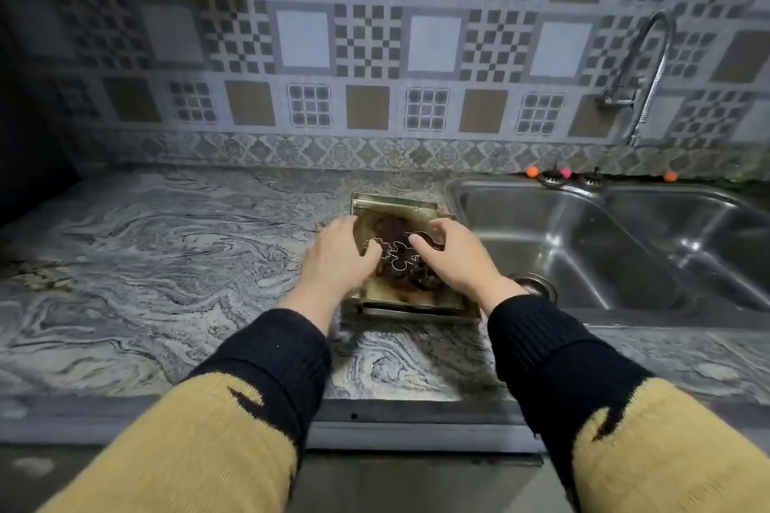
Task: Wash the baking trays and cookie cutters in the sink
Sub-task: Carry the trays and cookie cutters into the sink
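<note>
- Hands: the left hand (337,258) and the right hand (452,258) both reach into the top baking tray (391,206). The fingers of each hand curl down among the cookie cutters (393,258). Blur prevents confirming whether either hand actually grips a cutter or only touches the pile.
- Task items: the trays sit stacked on the countertop (166,246), just beside the left rim of the sink (583,246) — not in it. The wire-outline cutters lie on dark baked-on residue in the upper tray.
- Progress: judged as the opening stage. No water runs, the basins appear dry, and nothing has reached the sink. Moving trays and cutters across, wetting, scrubbing and rinsing all remain.
- Surface: grey swirled stone countertop with a dark front edge; the double-basin steel sink is set into it at the right.
- Room: a tall arched faucet (650,67) stands behind the sink — small orange and pink objects (532,172) rest near its base. Patterned tiles (366,42) cover the wall.
</note>
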### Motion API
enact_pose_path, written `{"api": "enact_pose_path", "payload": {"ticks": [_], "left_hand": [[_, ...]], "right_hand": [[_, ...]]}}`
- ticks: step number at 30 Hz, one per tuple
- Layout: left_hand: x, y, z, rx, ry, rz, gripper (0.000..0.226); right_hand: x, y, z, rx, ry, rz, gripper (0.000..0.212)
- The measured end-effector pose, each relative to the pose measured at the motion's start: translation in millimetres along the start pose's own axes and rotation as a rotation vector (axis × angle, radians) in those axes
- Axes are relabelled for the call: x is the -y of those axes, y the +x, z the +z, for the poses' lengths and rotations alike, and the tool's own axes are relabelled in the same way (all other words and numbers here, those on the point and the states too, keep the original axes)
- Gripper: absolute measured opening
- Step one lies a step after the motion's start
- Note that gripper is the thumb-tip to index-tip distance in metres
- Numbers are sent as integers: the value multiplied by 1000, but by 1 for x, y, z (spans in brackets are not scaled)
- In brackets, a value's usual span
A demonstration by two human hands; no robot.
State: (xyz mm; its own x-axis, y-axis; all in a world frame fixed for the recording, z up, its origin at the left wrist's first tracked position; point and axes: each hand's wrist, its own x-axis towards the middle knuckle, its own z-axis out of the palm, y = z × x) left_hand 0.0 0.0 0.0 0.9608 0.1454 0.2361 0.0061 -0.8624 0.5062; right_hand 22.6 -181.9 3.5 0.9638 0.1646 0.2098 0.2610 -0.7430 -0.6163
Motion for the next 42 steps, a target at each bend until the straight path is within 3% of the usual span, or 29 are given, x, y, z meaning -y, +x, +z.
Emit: {"api": "enact_pose_path", "payload": {"ticks": [5, 16, 25, 33, 42], "left_hand": [[13, -2, 23, 91, -134, -98, 47], [31, -3, 57, 192, -474, -229, 75], [44, 4, 63, 219, -657, -238, 90], [57, 10, 67, 254, -819, -291, 90], [33, 1, 64, 235, -866, -217, 94]], "right_hand": [[-33, -3, 14, 46, -13, 85, 66], [-60, -10, 30, 54, 285, 289, 84], [-52, -7, 26, 50, 561, 369, 78], [-36, -5, 10, 84, 646, 434, 68], [-48, -30, 20, -9, 670, 446, 75]]}}
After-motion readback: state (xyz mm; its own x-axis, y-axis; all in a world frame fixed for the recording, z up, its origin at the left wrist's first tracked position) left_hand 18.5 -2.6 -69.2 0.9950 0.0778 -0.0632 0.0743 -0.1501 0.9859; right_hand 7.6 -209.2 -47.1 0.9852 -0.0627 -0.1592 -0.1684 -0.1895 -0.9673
